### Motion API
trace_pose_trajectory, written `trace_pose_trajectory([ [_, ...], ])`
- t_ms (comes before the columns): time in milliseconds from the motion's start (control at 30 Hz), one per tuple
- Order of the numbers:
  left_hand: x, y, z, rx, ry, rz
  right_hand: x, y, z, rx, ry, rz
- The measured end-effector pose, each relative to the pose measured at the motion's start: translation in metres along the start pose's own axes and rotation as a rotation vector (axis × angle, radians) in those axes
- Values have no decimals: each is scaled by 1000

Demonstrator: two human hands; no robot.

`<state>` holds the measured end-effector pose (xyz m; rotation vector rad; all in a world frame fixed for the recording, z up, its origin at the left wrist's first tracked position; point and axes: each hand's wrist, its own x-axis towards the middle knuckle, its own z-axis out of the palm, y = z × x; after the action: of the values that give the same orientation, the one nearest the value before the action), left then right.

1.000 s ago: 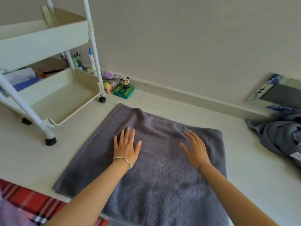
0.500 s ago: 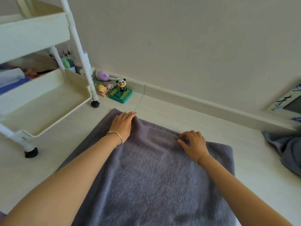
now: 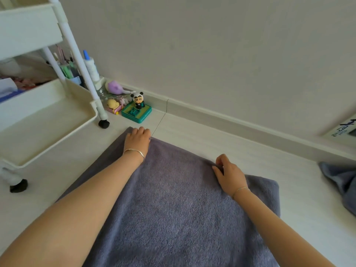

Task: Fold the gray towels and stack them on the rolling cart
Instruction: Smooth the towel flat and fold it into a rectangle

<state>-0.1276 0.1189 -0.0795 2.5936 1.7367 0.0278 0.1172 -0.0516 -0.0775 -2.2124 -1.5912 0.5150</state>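
From the head camera, the only view here, the work looks to be near its beginning. One gray towel (image 3: 173, 199) lies spread flat on the pale floor (image 3: 212, 143), in front of the person and close to the wall. I judge it is not folded yet, or at most folded once; the picture does not let me count the layers. A second towel (image 3: 341, 182), also gray, lies crumpled at the right edge of the view, well apart from the first. The rolling cart (image 3: 92, 112) stands at the left, just beside the towel's left side, and the lower tray that I can see has no towel in it. The upper trays are cut off by the frame, so I cannot say what they hold. What is left, then, is nearly everything: folding this towel, folding the other one, and stacking both on the cart.

Now the grip. The left hand (image 3: 137, 139) is at the far left corner of the towel, its fingers curled over the edge and holding the cloth. The right hand (image 3: 229, 174) is further along the same far edge, where thumb and bent fingers pinch a small ridge of cloth. Neither hand is spread flat. To me it looks like the start of pulling the far edge toward the body for a fold.
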Motion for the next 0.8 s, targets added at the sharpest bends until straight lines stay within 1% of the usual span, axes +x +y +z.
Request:
trace_pose_trajectory([
  [100,-6,-4,7,-209,104,-69,0,0,3,7,14,52],
  [167,-15,-13,5,-343,126,-87,-5,3,4,-14,67,71],
  [233,-25,-23,2,-372,129,-85,-11,0,7,-108,208,-12],
  [267,-30,-28,1,-383,143,-71,-15,-8,10,-121,291,-78],
  [300,-35,-33,0,-388,149,-44,-20,-20,15,-115,339,-137],
  [333,-39,-36,2,-375,139,-11,-25,-32,22,-111,336,-182],
  [400,-48,-40,8,-281,51,28,-39,-57,45,-120,221,-251],
  [467,-54,-41,15,-182,-89,-10,-52,-71,69,-203,91,-287],
  [533,-54,-45,17,-137,-166,-72,-62,-70,80,-272,19,-257],
  [700,-53,-44,15,-49,-189,-158,-63,-44,67,-237,17,-185],
  [767,-61,-38,12,-28,-156,-160,-65,-39,62,-251,23,-130],
  [800,-68,-36,11,-46,-121,-131,-66,-40,60,-255,18,-94],
])
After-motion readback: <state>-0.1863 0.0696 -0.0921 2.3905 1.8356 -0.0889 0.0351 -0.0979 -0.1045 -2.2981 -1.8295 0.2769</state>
